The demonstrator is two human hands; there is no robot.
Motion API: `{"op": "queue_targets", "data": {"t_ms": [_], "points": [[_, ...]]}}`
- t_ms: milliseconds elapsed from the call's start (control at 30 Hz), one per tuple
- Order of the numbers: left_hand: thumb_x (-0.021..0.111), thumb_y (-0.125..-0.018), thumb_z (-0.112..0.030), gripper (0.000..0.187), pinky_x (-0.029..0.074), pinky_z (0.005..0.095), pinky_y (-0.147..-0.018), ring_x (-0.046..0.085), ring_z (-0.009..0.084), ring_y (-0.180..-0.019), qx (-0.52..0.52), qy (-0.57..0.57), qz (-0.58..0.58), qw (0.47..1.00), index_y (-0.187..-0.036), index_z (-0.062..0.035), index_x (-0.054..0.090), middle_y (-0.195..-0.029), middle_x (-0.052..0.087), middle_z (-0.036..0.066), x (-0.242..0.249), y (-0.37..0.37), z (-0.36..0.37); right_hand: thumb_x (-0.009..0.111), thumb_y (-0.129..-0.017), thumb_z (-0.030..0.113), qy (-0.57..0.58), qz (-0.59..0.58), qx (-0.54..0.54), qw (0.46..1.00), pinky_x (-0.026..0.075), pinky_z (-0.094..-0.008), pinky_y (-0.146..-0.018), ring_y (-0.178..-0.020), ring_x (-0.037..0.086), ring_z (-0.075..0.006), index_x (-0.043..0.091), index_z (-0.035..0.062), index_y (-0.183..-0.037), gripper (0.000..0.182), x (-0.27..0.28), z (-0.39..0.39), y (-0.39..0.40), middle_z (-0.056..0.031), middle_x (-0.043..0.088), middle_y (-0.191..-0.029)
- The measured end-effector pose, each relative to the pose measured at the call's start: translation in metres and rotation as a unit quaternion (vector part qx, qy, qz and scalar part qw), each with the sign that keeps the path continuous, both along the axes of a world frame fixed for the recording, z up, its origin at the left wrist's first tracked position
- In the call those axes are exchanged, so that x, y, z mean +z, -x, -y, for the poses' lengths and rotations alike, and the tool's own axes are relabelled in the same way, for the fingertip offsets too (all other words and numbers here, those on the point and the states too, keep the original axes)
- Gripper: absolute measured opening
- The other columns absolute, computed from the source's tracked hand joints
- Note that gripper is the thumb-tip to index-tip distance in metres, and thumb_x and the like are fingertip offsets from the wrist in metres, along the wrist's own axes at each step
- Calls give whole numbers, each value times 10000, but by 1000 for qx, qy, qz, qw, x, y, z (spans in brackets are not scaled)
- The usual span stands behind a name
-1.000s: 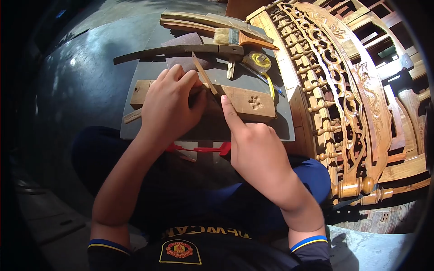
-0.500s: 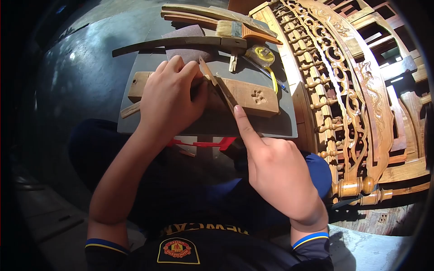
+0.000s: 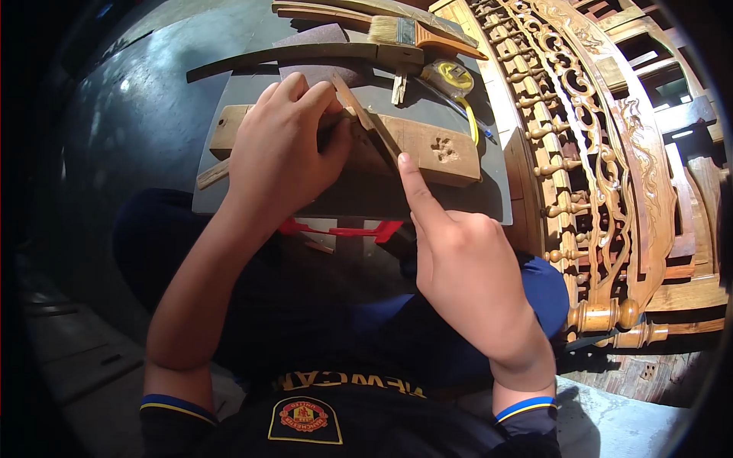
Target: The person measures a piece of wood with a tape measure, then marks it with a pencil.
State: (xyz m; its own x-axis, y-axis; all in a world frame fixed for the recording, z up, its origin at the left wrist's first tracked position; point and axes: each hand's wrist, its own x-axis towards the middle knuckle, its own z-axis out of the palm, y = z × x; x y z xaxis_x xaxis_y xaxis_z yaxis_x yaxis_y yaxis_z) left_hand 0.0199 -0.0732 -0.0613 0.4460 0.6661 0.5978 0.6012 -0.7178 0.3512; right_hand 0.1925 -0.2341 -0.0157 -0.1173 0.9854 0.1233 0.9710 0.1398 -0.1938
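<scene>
A wooden block (image 3: 427,145) with a rough carved recess near its right end lies across the grey board (image 3: 267,200). My left hand (image 3: 286,141) is closed over its left half, fingers curled around a thin wooden strip (image 3: 214,174) whose end sticks out at the left; most of the strip is hidden. In my right hand (image 3: 469,271) is a narrow, flat brownish file (image 3: 374,126), its handle hidden in the palm. The index finger lies stretched along the file, which slants across the block beside my left fingertips.
Behind the block lie a long curved dark wooden piece (image 3: 298,52), sandpaper (image 3: 321,34), a paintbrush (image 3: 397,32), a tape measure (image 3: 450,76) and a pen (image 3: 489,136). Carved wooden furniture (image 3: 611,168) stands at the right. Something red (image 3: 336,229) shows below the board.
The file and my right hand have slid slightly forward, away from my body. My left hand keeps its hold. The whole view has shifted a little.
</scene>
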Motion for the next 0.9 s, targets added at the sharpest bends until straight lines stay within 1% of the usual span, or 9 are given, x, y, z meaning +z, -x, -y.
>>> {"op": "queue_targets", "data": {"t_ms": [200, 267, 333, 400, 567, 667, 700, 800, 900], "points": [[786, -904, -162, 175, 530, 461, -764, 671, 351, -915, 11, -11, -8, 1000, -931, -24, 682, -925, 653, 116, -1, -2, 2, 627, -844, -38, 70, 4, 7, 998, 620, -480, -655, -636, 733, -373, 460, -53, -1606, 780, 38, 18, -1, -192, 663, -668], [786, -905, -168, 178, 530, 461, -766, 671, 352, -916, 27, -14, -7, 1000, -931, -27, 680, -926, 653, 114, -1, 2, 2, 631, -844, -39, 64, 9, -5, 998, 620, -481, -661, -651, 736, -378, 493, -25, -1595, 764, 35, 7, 1, -187, 677, -681], [785, -907, -176, 180, 530, 459, -774, 668, 353, -921, 9, 4, -3, 1000, -935, -33, 678, -933, 651, 111, 0, -1, 1, 626, -846, -47, 20, 17, -15, 1000, 633, -470, -669, -678, 749, -387, 508, -70, -1557, 722, 6, -22, 5, -203, 702, -705], [783, -906, -178, 179, 527, 463, -784, 664, 351, -919, 1, -2, 3, 1000, -948, -36, 683, -933, 646, 111, 0, -4, -1, 622, -1003, 33, -13, 6, -21, 1000, 543, -553, -653, -671, 700, -455, 563, 13, -1533, 534, -2, -26, 10, -256, 666, -686], [764, -890, -203, 174, 531, 457, -763, 654, 316, -877, 6, -47, 1, 999, -917, -60, 668, -899, 627, 99, -5, -1, -3, 645, -978, 13, 34, 11, -24, 999, 516, -543, -628, -649, 701, -439, 580, 49, -1549, 576, 29, 3, 5, -264, 691, -747], [754, -897, -210, 174, 532, 462, -766, 659, 320, -896, 1, -23, 7, 1000, -921, -63, 665, -899, 627, 101, -6, -1, -4, 641, -969, 1, -39, 27, -38, 998, 523, -541, -631, -668, 700, -457, 572, 36, -1549, 585, -10, -38, 16, -287, 672, -723], [751, -897, -207, 167, 537, 465, -773, 663, 318, -909, 1, -16, 4, 1000, -929, -65, 667, -908, 632, 103, -5, -1, -3, 636, -863, -39, -34, 67, -12, 997, 610, -508, -665, -638, 733, -388, 510, -52, -1567, 715, -5, -36, 15, -207, 698, -691], [757, -891, -199, 163, 545, 464, -787, 668, 318, -912, 16, -23, -8, 1000, -941, -68, 673, -912, 640, 103, -6, 0, -3, 638, -856, -40, 53, 2, 11, 999, 625, -496, -682, -669, 746, -407, 531, -36, -1555, 707, 33, -4, 2, -225, 691, -680], [778, -909, -171, 169, 528, 472, -778, 662, 353, -931, 1, -28, 15, 999, -931, -39, 675, -932, 643, 107, -5, -1, -2, 636, -850, -45, 6, 12, 4, 1000, 630, -484, -695, -688, 752, -416, 547, -31, -1543, 699, 17, -22, 7, -241, 694, -687]]}}
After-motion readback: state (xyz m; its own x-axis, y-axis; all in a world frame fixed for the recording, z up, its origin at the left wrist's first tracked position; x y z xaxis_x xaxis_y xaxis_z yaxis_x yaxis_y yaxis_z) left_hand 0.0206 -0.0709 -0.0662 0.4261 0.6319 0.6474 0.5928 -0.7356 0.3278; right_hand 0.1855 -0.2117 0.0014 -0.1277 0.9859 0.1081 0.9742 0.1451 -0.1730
